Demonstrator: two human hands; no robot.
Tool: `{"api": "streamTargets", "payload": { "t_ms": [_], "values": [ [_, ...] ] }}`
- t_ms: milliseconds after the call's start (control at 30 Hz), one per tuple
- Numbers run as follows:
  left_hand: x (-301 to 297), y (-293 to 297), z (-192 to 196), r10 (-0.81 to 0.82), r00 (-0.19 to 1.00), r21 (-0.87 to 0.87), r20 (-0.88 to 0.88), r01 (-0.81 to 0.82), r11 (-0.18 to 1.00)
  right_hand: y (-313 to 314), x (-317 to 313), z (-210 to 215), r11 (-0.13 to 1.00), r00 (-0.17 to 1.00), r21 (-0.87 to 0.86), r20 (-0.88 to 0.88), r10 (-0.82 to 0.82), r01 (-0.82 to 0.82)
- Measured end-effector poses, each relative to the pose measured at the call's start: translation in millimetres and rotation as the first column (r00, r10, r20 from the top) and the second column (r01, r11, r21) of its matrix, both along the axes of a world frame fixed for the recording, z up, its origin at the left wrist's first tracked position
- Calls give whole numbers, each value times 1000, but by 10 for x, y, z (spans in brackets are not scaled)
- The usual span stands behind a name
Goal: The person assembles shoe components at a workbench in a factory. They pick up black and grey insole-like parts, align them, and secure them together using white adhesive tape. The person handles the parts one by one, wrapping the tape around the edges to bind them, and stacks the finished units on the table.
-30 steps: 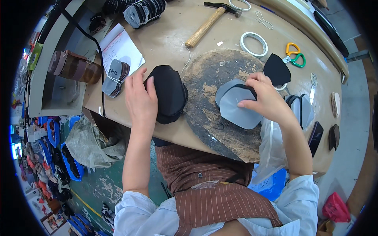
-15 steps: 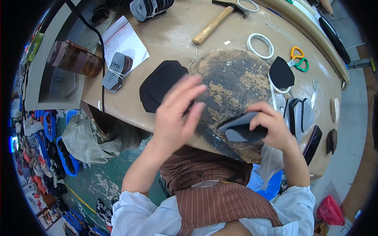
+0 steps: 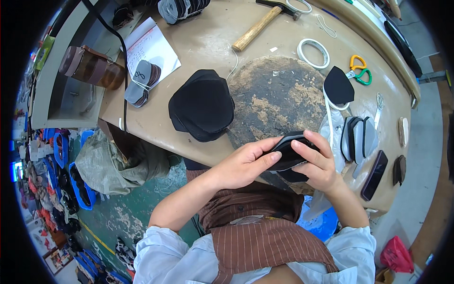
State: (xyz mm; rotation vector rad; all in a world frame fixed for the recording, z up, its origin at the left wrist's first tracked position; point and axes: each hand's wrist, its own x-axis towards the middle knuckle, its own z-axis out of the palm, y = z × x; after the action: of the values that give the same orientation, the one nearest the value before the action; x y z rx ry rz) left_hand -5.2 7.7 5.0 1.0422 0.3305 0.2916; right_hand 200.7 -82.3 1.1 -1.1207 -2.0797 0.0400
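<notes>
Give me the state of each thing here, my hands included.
Left hand: closed on the dark piece
Right hand: same piece in its grip
Dark piece: curved, held by both hands
Black stack: lying flat
Grey bundle: tied
Notepad: open, written on
Bottle: capped
Phone: screen dark
Scissors: partly hidden

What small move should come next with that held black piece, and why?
I'd probably lower the grey-edged black piece flat onto the worn round board: the left grip and right grip both hold it, bowed, over the board's near side.
</notes>
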Motion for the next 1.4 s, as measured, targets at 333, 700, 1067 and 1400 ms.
{"api": "streamTargets", "payload": {
  "t_ms": [333,700,1067,1400],
  "values": [
    [18,16,-48,111,989,125,-99,-98,987,-15,-46,108,968,994,-249,-97,-59,33],
    [-203,697,-140,-151,956,244,-251,214,946,149,159,353,716,899,-698,-297,-321,25],
    [-356,846,-359,-206,978,522,-6,179,834,1291,-1085,641,908,979,-366,-95,181,-204],
    [-440,552,178,-127,958,537,-257,251,805,1860,-965,246,769,971,-631,-105,-214,101]
  ]
}}
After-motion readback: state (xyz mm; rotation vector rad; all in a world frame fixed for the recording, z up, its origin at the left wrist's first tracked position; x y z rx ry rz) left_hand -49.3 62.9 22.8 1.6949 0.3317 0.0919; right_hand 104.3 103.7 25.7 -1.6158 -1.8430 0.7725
